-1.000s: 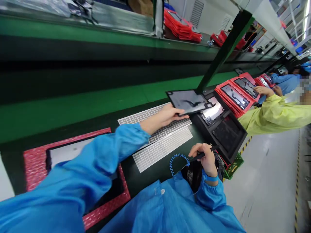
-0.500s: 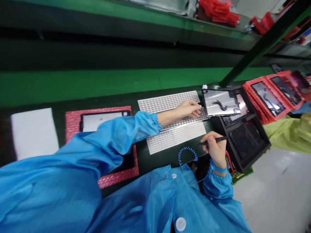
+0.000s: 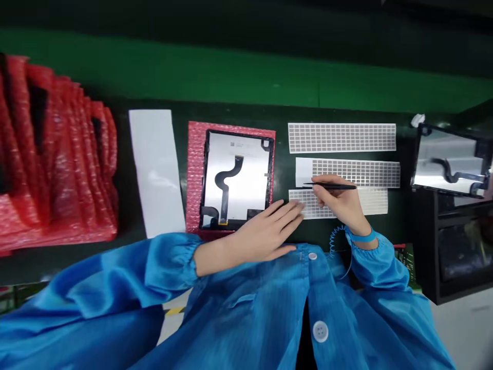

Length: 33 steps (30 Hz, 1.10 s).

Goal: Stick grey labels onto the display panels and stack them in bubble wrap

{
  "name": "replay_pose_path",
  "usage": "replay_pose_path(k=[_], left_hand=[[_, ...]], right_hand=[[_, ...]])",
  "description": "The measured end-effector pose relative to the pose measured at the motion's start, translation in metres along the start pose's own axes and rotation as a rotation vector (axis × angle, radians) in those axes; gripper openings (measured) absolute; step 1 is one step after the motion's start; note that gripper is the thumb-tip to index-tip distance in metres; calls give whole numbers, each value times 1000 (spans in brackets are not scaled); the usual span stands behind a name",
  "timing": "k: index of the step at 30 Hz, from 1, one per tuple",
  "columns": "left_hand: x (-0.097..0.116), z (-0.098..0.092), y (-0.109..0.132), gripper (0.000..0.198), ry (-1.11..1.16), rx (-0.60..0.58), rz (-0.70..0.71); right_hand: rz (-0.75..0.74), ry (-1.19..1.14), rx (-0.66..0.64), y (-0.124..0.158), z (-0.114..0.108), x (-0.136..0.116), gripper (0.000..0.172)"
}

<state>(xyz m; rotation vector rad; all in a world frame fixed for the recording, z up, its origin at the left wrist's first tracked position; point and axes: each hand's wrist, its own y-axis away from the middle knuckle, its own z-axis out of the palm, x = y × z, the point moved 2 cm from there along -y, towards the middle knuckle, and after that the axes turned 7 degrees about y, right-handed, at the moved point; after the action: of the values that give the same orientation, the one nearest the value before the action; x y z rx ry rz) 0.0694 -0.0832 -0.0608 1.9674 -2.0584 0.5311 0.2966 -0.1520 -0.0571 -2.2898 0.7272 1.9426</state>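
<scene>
My right hand (image 3: 341,200) pinches a pair of black tweezers (image 3: 342,187). The tips point left, over the bare white left end of the middle label sheet (image 3: 377,174). My left hand (image 3: 265,234) lies flat with fingers stretched, fingertips at the left end of the lower label sheet (image 3: 373,201). Above them is an upper sheet (image 3: 342,137) of small grey rectangles. Left of these, a tablet screen (image 3: 252,174) with a dark curved flex cable (image 3: 222,180) rests on a pink bubble-wrap bag (image 3: 196,169). My left hand is by its lower right corner.
A white sheet (image 3: 156,174) lies left of the screen. Red bubble-wrap bags (image 3: 65,164) are stacked at far left. At right, another screen panel (image 3: 450,159) leans on a black tray (image 3: 427,241). A coiled blue cord (image 3: 334,239) runs by my right wrist strap.
My view has swung left. My left hand has come back from beside the right-hand panel to the lower sheet. The tweezers have moved from the bench front to over the middle sheet.
</scene>
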Motion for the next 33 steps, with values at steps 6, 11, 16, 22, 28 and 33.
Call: replay_pose_path(k=[6, 11, 16, 22, 28, 33], left_hand=[[-1, 23, 6, 71, -42, -3, -11], [-2, 29, 5, 67, -21, 26, -4], [0, 28, 4, 67, -5, 49, -14], [1, 26, 1, 71, 34, 62, -31], [1, 27, 1, 75, 88, 75, -45], [2, 32, -1, 83, 163, 94, -60]], right_hand=[[-2, -2, -62, 1, 18, 12, 30], [14, 38, -51, -2, 19, 14, 31], [23, 67, -67, -2, 17, 15, 26], [35, 74, -65, -1, 14, 12, 19], [71, 72, -65, -4, 15, 9, 22], [135, 6, -56, -6, 8, 8, 32]])
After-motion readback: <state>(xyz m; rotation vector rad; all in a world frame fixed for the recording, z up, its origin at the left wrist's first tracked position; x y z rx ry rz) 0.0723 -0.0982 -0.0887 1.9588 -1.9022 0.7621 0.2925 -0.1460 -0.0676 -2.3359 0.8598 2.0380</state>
